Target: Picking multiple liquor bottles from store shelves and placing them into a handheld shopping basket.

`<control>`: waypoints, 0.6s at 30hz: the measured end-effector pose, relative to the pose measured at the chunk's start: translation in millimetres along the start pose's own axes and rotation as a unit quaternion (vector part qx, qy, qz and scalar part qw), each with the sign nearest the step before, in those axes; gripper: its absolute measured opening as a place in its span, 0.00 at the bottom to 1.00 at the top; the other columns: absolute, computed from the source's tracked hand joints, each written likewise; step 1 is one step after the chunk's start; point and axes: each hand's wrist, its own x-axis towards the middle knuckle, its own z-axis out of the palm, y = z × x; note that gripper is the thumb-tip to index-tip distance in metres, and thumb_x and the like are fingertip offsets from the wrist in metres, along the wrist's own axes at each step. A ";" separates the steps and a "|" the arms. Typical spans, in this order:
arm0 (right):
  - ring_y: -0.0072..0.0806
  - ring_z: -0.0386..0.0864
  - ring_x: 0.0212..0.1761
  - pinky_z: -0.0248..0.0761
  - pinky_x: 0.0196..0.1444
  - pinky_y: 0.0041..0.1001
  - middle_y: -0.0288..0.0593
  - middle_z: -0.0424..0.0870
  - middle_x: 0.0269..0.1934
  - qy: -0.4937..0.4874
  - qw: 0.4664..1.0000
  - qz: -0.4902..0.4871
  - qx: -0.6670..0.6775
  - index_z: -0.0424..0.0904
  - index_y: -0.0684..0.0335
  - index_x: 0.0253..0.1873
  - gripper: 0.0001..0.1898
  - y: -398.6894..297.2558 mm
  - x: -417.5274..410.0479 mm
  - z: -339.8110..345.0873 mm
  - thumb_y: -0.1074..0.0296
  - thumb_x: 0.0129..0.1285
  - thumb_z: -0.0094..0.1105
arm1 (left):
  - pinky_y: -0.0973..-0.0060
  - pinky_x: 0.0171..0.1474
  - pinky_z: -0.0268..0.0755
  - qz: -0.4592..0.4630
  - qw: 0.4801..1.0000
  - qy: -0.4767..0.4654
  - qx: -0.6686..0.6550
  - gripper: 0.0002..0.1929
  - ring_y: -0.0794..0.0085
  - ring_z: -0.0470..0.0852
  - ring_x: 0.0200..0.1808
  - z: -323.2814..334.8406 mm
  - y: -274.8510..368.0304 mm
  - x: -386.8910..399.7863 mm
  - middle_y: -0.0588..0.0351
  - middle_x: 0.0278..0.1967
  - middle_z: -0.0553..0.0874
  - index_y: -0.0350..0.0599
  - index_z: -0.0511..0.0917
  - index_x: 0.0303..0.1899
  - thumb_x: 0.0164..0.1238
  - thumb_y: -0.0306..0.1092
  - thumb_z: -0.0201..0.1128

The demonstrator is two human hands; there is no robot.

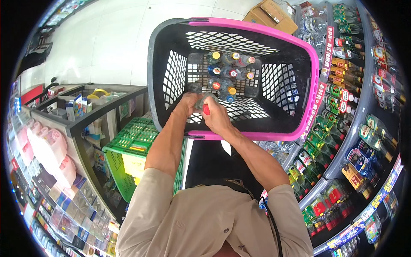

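A black plastic shopping basket (169,35) with a pink handle (313,61) is in front of me. Both my hands reach over its near left side. Between them is a clear bottle with a red cap (206,110). My right hand (217,117) grips it near the cap, and my left hand (189,102) holds its body, partly hidden by the fingers. Farther in, several bottles stand upright in a cluster, among them one with a yellow cap (215,55) and a clear one with a red-and-white cap (216,85).
Shelves of bottles (324,125) curve along the right. A cardboard box (273,17) sits on the floor beyond the basket. To my left are a green plastic crate (120,167) and a grey-framed display counter (109,112). Pale floor tiles (106,41) extend at the upper left.
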 end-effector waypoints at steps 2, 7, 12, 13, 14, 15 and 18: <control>0.60 0.79 0.37 0.70 0.34 0.44 0.59 0.79 0.32 -0.014 1.000 0.008 -0.008 0.67 0.64 0.45 0.16 6.4 8.6 -0.3 0.78 0.54 0.64 | 0.51 0.51 0.78 -0.013 1.000 -0.003 -0.029 0.14 0.57 0.80 0.52 0.3 -0.6 10.9 0.43 0.52 0.79 0.31 0.74 0.53 0.70 0.29 0.57; 0.61 0.77 0.39 0.69 0.36 0.44 0.59 0.79 0.35 -0.048 0.997 0.052 -0.028 0.66 0.65 0.44 0.17 21.0 19.2 3.1 0.80 0.52 0.64 | 0.46 0.50 0.77 -0.029 0.998 0.006 -0.048 0.15 0.54 0.77 0.54 -0.3 -9.5 43.7 0.46 0.55 0.77 0.36 0.74 0.55 0.69 0.28 0.58; 0.57 0.77 0.47 0.72 0.47 0.40 0.57 0.79 0.47 -0.098 0.995 0.020 -0.017 0.74 0.67 0.49 0.19 42.7 26.6 4.0 0.83 0.50 0.63 | 0.50 0.46 0.78 -0.015 0.999 0.002 -0.040 0.11 0.57 0.81 0.48 0.8 -21.2 81.5 0.44 0.47 0.81 0.35 0.76 0.49 0.68 0.28 0.59; 0.57 0.77 0.47 0.72 0.47 0.40 0.57 0.79 0.47 -0.091 0.996 0.013 -0.013 0.74 0.67 0.49 0.19 46.6 26.9 4.6 0.83 0.50 0.63 | 0.50 0.45 0.78 -0.015 0.998 0.006 -0.054 0.11 0.57 0.82 0.47 0.6 -24.3 88.2 0.44 0.45 0.82 0.35 0.76 0.48 0.68 0.28 0.59; 0.57 0.77 0.48 0.72 0.48 0.40 0.57 0.79 0.47 -0.097 0.995 0.012 -0.017 0.74 0.67 0.49 0.18 49.8 27.0 6.5 0.83 0.50 0.63 | 0.53 0.43 0.79 -0.017 0.998 -0.004 -0.056 0.11 0.58 0.82 0.47 -2.1 -27.5 92.8 0.44 0.46 0.81 0.33 0.76 0.49 0.69 0.28 0.57; 0.57 0.77 0.48 0.71 0.48 0.41 0.56 0.79 0.48 -0.103 0.994 0.009 -0.020 0.74 0.67 0.48 0.18 52.4 27.8 9.1 0.83 0.50 0.63 | 0.53 0.43 0.79 -0.020 0.998 -0.002 -0.053 0.11 0.58 0.82 0.47 -4.2 -29.6 96.9 0.44 0.46 0.81 0.33 0.76 0.49 0.69 0.28 0.57; 0.56 0.77 0.49 0.72 0.49 0.40 0.55 0.79 0.49 -0.101 0.995 0.003 -0.022 0.74 0.69 0.49 0.19 60.3 28.3 12.9 0.84 0.50 0.62 | 0.53 0.43 0.79 -0.011 0.997 -0.003 -0.071 0.12 0.57 0.82 0.47 -5.2 -34.4 102.8 0.44 0.49 0.79 0.32 0.75 0.50 0.69 0.28 0.56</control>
